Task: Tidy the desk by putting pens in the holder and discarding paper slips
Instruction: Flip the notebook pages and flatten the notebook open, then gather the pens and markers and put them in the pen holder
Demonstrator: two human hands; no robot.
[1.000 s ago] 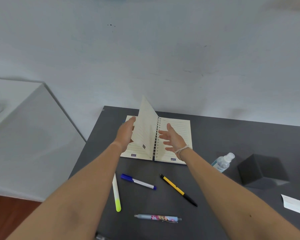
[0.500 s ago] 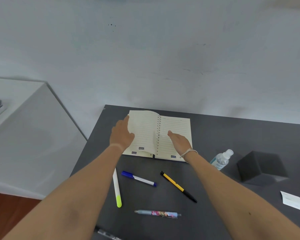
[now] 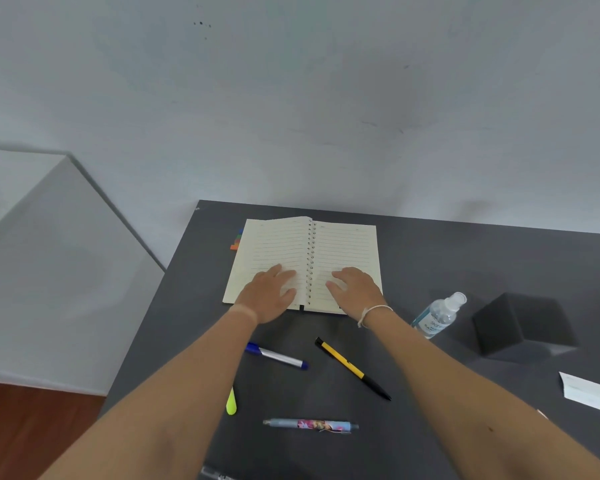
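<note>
An open spiral notebook (image 3: 343, 244) lies flat at the back of the dark desk (image 3: 413, 258). My left hand (image 3: 269, 294) rests palm down on its left page, and my right hand (image 3: 355, 287) on its right page; neither holds anything. In front of the notebook lie a blue-and-silver pen (image 3: 278, 356), a yellow-and-black pen (image 3: 352, 368), a patterned light-blue pen (image 3: 310, 426) and a highlighter with a yellow-green tip (image 3: 231, 403), partly hidden by my left forearm. A white paper slip (image 3: 587, 393) lies at the right edge.
A clear spray bottle (image 3: 437, 315) lies tilted right of the notebook, next to a dark grey cube-shaped box (image 3: 523, 323). Coloured sticky tabs (image 3: 236, 241) poke out left of the notebook. A white cabinet (image 3: 49, 258) stands left of the desk. Another dark object (image 3: 215, 474) shows at the desk's front edge.
The raised page was turned over to the left and now lies flat. Both hands have come down onto the pages, palms down.
</note>
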